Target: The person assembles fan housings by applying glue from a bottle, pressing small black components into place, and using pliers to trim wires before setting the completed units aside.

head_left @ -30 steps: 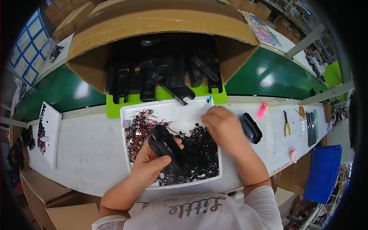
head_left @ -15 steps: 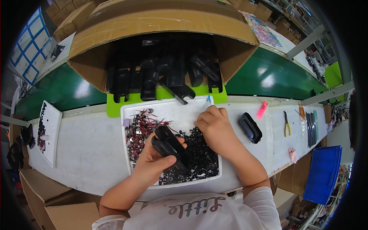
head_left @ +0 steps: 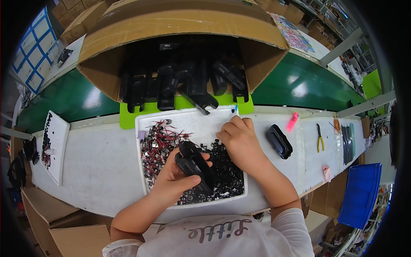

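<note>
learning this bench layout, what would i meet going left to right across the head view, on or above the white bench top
White foam tray → left hand gripping a black plastic housing → right hand → black oval shell → pink marker-shaped object → yellow-handled pliers → black strips

Compared with a second ago, the black plastic housing [head_left: 188, 166] is carried slightly to the right over the white tray [head_left: 201, 120] by the left hand [head_left: 173, 184]. The right hand [head_left: 240, 143], blurred by motion then, is now sharply seen, its fingertips brought a little farther left above the tray. The gap between the housing and the right hand's fingertips is thereby narrowed.
</note>
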Available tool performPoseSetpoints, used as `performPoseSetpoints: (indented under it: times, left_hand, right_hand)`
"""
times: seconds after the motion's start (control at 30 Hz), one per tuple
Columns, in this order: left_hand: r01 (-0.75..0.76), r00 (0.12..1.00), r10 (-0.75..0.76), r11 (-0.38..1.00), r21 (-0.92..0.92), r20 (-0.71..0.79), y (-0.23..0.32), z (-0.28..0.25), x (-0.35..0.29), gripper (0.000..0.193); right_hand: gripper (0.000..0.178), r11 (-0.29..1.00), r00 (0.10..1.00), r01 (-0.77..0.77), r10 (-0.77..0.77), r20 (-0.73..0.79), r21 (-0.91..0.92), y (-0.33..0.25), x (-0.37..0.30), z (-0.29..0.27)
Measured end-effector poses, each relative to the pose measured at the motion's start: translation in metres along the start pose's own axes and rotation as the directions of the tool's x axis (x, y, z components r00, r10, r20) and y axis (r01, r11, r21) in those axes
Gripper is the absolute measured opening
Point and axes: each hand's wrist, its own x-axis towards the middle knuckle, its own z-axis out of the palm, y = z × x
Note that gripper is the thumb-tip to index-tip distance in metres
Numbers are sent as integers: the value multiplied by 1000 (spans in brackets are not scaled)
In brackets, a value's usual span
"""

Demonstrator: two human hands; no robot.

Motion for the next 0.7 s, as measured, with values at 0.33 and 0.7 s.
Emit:
performPoseSetpoints:
  times: [0.33,0.7]
  left_hand:
    - [-93,995,97,988,126,-29,-1,3,1,62]
    - [-2,1000,-3,980,-198,-24,1,6,1,68]
  right_hand:
    - [20,851,991,1,70,-114,525,-22,5,-21]
    - [25,917,959,64,53,-278,394,-28,0,-19]
